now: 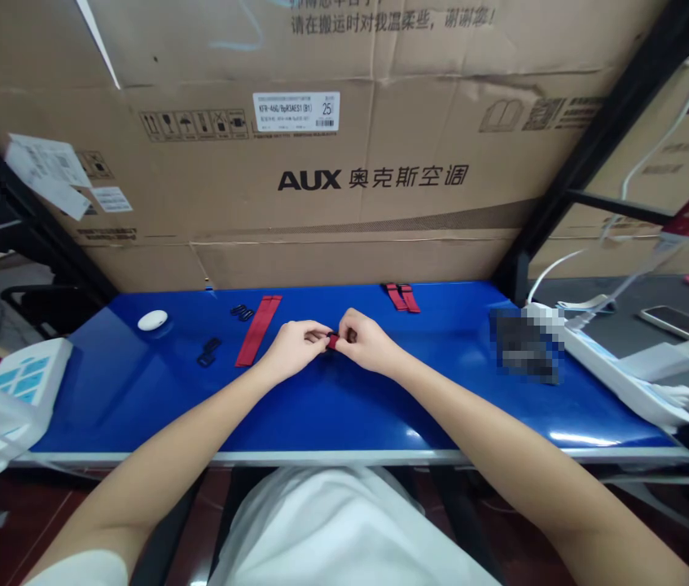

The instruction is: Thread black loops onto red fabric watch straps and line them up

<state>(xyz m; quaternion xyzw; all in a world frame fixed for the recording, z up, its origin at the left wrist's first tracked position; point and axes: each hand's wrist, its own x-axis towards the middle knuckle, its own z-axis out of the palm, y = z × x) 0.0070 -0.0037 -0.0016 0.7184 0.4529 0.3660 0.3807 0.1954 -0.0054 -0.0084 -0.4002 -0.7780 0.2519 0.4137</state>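
Observation:
Close together over the blue tabletop (381, 415), my left hand (296, 348) and my right hand (366, 340) pinch a short piece of red strap (333, 342) between them. A dark bit, possibly a buckle, shows at the strap by my left fingertips; its shape is mostly hidden. Left of my left hand lies a flat red strap (257, 332). Beside it are black buckles (242, 312), with more black buckles (208, 352) nearer to me. Beyond my right hand, two red straps with black buckles (401, 298) lie at the back edge.
A large cardboard box (369, 212) stands upright behind the table. A round white object (152, 321) sits at the left. White power strips stand at the left (27, 399) and right (613, 370), with cables. A blurred dark item (521, 346) lies at the right. Black metal posts flank both sides.

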